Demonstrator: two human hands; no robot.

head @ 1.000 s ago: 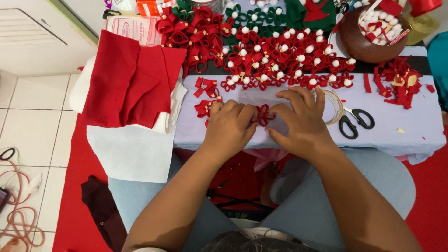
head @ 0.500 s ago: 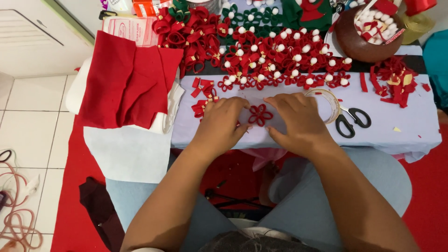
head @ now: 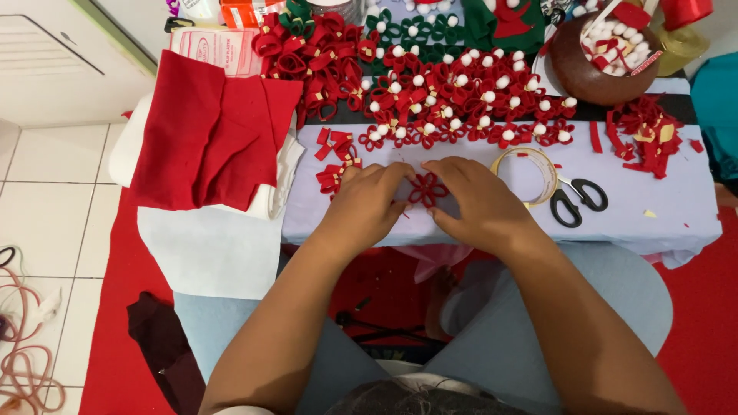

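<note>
Head view: a red felt flower point(head: 427, 189) lies flat on the pale blue board point(head: 653, 223), between both hands. Left hand point(head: 365, 206) and right hand point(head: 480, 204) press its edges with spread fingertips, neither closed around it, both equally near.

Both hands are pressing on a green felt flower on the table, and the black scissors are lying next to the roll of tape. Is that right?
Not quite: the head view shows the felt flower is red, not green. Both the left hand and the right hand do press on it, and the black scissors do lie beside the roll of tape.
</note>
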